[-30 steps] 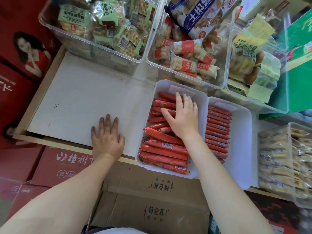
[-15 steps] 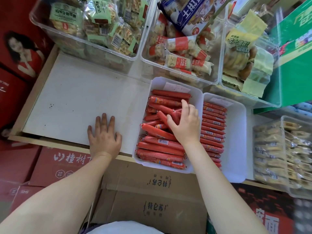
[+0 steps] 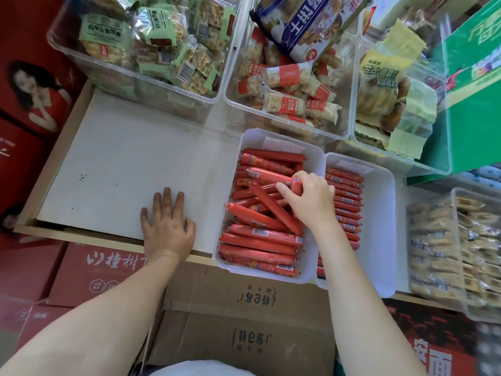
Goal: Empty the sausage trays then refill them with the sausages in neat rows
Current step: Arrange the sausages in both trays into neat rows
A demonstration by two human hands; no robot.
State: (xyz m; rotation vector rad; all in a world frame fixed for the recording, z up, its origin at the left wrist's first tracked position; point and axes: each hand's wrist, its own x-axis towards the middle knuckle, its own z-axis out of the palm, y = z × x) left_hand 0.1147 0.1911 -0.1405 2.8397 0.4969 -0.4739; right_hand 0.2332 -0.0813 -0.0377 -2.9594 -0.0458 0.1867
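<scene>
Mid-frame, the left tray held jumbled fat sausages; the right tray had thin sausages in rows. Right hand gripped one sausage, left hand lay flat on the shelf.

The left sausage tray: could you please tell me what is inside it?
The left sausage tray holds red sausages: neat rows at the near end, a crossed jumble mid-tray. The right hand grips one sausage. A paper slip shows at the far end. The lower layers are covered.
</scene>
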